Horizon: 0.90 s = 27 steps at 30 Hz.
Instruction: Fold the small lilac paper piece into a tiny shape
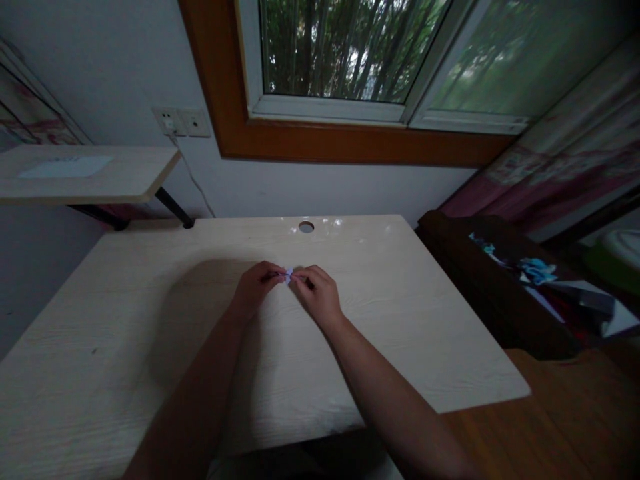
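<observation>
Between my two hands, over the middle of the pale wooden desk (400, 320), is a small piece of light purple paper (289, 275), seemingly folded. My left hand (255, 287) pinches its left side between thumb and fingers. From the right, my right hand (319, 293) pinches the other side, with the fingertips of both hands close together. Fingers cover most of the paper, so its full shape cannot be made out.
A raised shelf (160, 160) with a white sheet (65, 167) stands at the back left. Behind the desk's cable hole (307, 227) are a wall socket (181, 123) and a window. A dark brown piece of furniture (480, 293) holding blue items and papers stands to the right.
</observation>
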Tool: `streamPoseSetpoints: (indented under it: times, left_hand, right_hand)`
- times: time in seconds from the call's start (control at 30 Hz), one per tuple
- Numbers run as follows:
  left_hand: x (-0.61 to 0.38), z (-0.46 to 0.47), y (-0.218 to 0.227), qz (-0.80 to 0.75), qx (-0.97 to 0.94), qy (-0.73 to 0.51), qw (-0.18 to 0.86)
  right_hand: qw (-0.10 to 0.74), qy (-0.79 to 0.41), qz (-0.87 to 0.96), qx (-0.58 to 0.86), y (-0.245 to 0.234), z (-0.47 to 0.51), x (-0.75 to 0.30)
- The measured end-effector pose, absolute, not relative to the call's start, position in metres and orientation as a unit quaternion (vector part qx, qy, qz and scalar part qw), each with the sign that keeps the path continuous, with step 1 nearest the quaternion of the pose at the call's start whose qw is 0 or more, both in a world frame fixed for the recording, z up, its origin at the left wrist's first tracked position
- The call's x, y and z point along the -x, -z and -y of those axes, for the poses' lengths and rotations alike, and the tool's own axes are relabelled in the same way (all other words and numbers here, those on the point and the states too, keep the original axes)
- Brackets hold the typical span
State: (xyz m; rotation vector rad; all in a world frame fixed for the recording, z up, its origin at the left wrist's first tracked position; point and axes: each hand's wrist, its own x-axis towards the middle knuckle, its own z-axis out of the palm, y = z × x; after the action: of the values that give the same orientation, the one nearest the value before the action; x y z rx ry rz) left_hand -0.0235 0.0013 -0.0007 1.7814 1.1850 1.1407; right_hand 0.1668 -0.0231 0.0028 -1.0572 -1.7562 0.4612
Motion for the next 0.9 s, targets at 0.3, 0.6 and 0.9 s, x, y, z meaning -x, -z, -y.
streamPoseSetpoints:
  times: [0.3,0.6,0.9]
  left_hand:
    - [0.022,0.0018,-0.0026,-0.451,-0.718,-0.437,0.3]
    - [0.0201,0.0035,-0.0072,-0.455,-0.734,-0.436,0.252]
    - [0.0205,0.002,-0.0017,-0.439,-0.754,-0.439,0.213]
  right_hand:
    - [0.485,-0.186,0.735,0.436,-0.0053,0.0235,-0.166]
    - [0.458,-0.179,0.751,0.441,-0.0078,0.024,-0.1655]
    - [0.443,-0.169,0.753,0.456,-0.0066,0.0223,-0.1645]
